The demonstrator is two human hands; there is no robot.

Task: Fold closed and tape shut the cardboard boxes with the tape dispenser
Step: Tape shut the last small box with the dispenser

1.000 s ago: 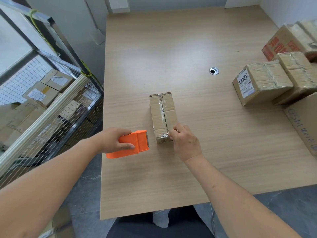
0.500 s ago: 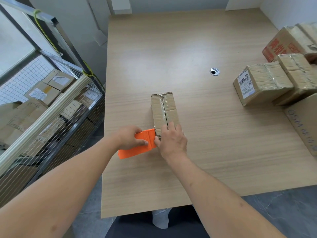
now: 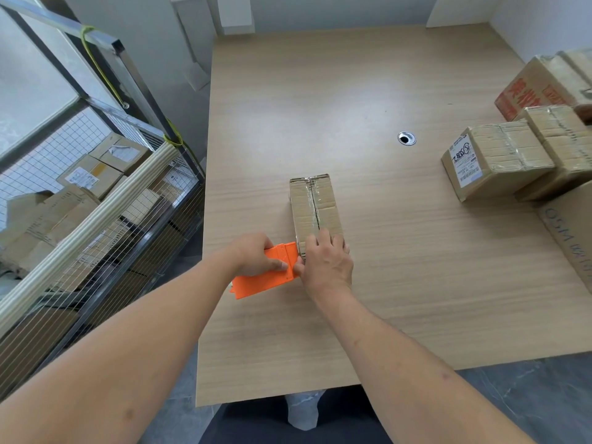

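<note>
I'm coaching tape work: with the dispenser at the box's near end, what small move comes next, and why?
Probably pull the dispenser back to cut the tape: the left hand grips it at the box's near end, tape already covers the seam, and the right hand presses there.

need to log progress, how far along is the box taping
Done: the middle box is folded shut with tape along its top seam. In hand: the left hand holds the orange tape dispenser at the box's near end while the right hand presses there. Left: finishing that end.
</note>
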